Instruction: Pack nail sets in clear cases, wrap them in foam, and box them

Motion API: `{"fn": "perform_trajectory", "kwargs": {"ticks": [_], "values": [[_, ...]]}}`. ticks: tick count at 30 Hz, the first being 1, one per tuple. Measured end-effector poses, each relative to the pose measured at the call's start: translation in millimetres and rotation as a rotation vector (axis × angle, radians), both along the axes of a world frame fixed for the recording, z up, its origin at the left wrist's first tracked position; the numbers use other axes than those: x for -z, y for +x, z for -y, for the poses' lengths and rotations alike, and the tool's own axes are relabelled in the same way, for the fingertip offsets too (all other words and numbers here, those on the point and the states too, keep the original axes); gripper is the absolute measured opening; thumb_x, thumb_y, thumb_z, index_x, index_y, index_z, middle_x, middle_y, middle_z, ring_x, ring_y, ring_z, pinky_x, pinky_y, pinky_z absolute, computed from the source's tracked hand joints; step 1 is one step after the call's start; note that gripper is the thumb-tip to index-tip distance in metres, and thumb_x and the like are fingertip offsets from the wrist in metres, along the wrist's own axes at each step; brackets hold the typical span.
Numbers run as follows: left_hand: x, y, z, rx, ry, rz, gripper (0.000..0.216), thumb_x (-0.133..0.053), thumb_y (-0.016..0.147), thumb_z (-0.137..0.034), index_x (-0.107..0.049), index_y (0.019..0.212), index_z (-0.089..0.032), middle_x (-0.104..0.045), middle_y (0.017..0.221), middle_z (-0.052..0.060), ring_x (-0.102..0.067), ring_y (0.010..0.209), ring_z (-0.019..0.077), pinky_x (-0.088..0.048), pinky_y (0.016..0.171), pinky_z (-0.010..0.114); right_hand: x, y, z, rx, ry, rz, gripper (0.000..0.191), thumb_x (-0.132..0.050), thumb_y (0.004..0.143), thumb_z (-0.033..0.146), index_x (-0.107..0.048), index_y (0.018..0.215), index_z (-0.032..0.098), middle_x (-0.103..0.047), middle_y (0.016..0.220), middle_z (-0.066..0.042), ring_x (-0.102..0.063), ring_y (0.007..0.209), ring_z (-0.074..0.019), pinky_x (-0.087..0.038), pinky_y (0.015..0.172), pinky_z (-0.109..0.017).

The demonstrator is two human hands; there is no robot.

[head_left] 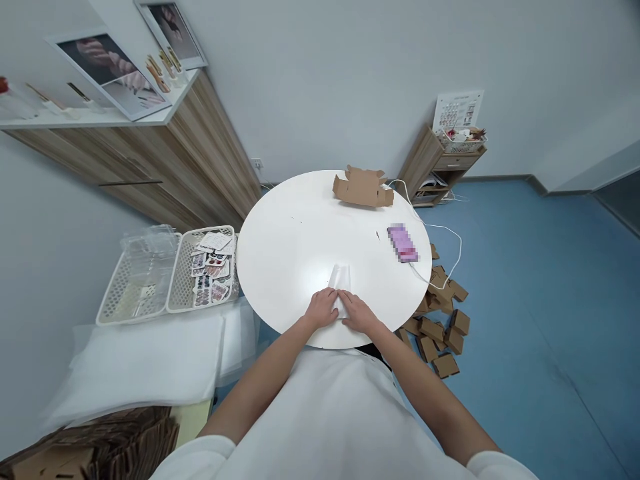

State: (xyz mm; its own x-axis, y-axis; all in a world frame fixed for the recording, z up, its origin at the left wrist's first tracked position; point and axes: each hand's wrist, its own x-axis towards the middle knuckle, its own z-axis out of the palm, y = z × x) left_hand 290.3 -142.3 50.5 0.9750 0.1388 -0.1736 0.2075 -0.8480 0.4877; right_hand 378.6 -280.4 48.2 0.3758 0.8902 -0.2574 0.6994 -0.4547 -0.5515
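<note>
Close to the near edge of the round white table (280, 267), a thin white packing sheet (341, 275) lies folded into a narrow piece. My left hand (321, 309) has its fingers closed on the left side of the sheet. On the other side, my right hand (358, 312) grips it, its fingertips almost meeting those of the left. Whatever may be inside the fold is hidden. At the far side of the table rests an unfolded brown cardboard box (364, 188).
A phone (403, 243) with a white cable lies at the table's right. Baskets hold clear plastic trays (150, 257) and printed cards (213, 267) at left, above stacked white sheets (150, 360). Small cardboard boxes (445, 365) lie on the floor at right.
</note>
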Motion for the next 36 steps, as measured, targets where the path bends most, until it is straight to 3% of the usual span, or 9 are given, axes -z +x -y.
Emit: {"fn": "perform_trajectory", "kwargs": {"ticks": [6, 9, 11, 14, 19, 22, 26, 30, 36], "values": [[-2.6, -31, 2, -0.022, -0.210, -0.021, 0.057, -0.053, 0.071, -0.042, -0.040, 0.122, -0.021, -0.049, 0.120, 0.009, -0.042, 0.112, 0.0250, -0.031, 0.095, 0.040, -8.9, -13, 16, -0.045, 0.082, -0.199, 0.068, -0.063, 0.061, 0.025, -0.038, 0.124, 0.017, -0.043, 0.119, -0.012, -0.046, 0.104, -0.0228, -0.039, 0.086, -0.034], [-2.9, -45, 2, 0.015, -0.271, 0.003, 0.069, -0.063, 0.059, -0.052, -0.044, 0.120, -0.024, -0.040, 0.129, 0.009, -0.034, 0.119, 0.0281, -0.029, 0.097, 0.042, -12.6, -11, 21, 0.042, 0.035, -0.340, 0.054, -0.062, 0.063, 0.029, -0.046, 0.115, 0.020, -0.049, 0.110, -0.008, -0.051, 0.091, -0.0185, -0.041, 0.078, -0.031], [-0.7, -46, 1, -0.044, -0.300, 0.042, 0.072, -0.068, 0.056, -0.047, -0.045, 0.119, -0.023, -0.039, 0.128, 0.010, -0.036, 0.117, 0.0276, -0.032, 0.095, 0.041, -12.1, -4, 20, 0.125, 0.001, -0.425, 0.037, -0.058, 0.067, 0.033, -0.053, 0.101, 0.019, -0.052, 0.101, -0.006, -0.051, 0.081, -0.0163, -0.041, 0.072, -0.029], [5.7, -36, -2, -0.188, -0.403, 0.074, 0.046, -0.057, 0.069, -0.035, -0.049, 0.112, -0.019, -0.053, 0.109, 0.009, -0.050, 0.100, 0.0208, -0.040, 0.086, 0.035, -7.5, 9, 14, 0.270, -0.005, -0.594, 0.025, -0.048, 0.074, 0.041, -0.053, 0.083, 0.018, -0.055, 0.080, -0.002, -0.051, 0.069, -0.0143, -0.040, 0.066, -0.028], [16.2, -18, -8, -0.412, -0.542, 0.019, 0.028, -0.045, 0.078, -0.030, -0.052, 0.103, -0.018, -0.060, 0.091, 0.004, -0.056, 0.078, 0.0146, -0.044, 0.073, 0.028, 4.5, 12, 2, 0.520, 0.034, -0.731, 0.040, -0.035, 0.078, 0.055, -0.048, 0.074, 0.018, -0.049, 0.054, 0.003, -0.047, 0.051, -0.0121, -0.039, 0.058, -0.026], [18.2, -11, -9, -0.443, -0.521, -0.032, 0.023, -0.045, 0.078, -0.030, -0.055, 0.096, -0.019, -0.061, 0.087, 0.002, -0.057, 0.076, 0.0140, -0.044, 0.072, 0.026, 12.1, 4, -3, 0.642, 0.113, -0.614, 0.036, -0.038, 0.077, 0.055, -0.047, 0.080, 0.020, -0.050, 0.059, 0.004, -0.049, 0.054, -0.0132, -0.040, 0.058, -0.027], [17.6, -5, -6, -0.470, -0.360, -0.058, 0.026, -0.045, 0.079, -0.032, -0.056, 0.098, -0.019, -0.058, 0.091, 0.004, -0.056, 0.076, 0.0142, -0.042, 0.073, 0.027, 20.3, -3, -9, 0.743, 0.229, -0.311, 0.029, -0.042, 0.076, 0.045, -0.049, 0.088, 0.019, -0.054, 0.080, -0.003, -0.052, 0.076, -0.0180, -0.041, 0.071, -0.032], [18.2, -4, 1, -0.503, -0.259, -0.018, 0.036, -0.044, 0.080, -0.033, -0.049, 0.112, -0.020, -0.055, 0.094, 0.005, -0.056, 0.075, 0.0150, -0.043, 0.070, 0.028, 21.6, -5, -11, 0.853, 0.251, -0.178, 0.041, -0.046, 0.074, 0.038, -0.043, 0.108, 0.016, -0.051, 0.091, -0.007, -0.051, 0.085, -0.0204, -0.042, 0.075, -0.033], [23.4, -9, 11, -0.540, -0.304, 0.121, 0.033, -0.044, 0.081, -0.030, -0.050, 0.112, -0.020, -0.054, 0.099, 0.005, -0.055, 0.065, 0.0116, -0.045, 0.067, 0.029, 16.9, -11, -4, 0.690, 0.212, -0.151, 0.026, -0.036, 0.079, 0.029, -0.046, 0.102, 0.021, -0.048, 0.100, -0.006, -0.052, 0.074, -0.0161, -0.043, 0.068, -0.033]]}}
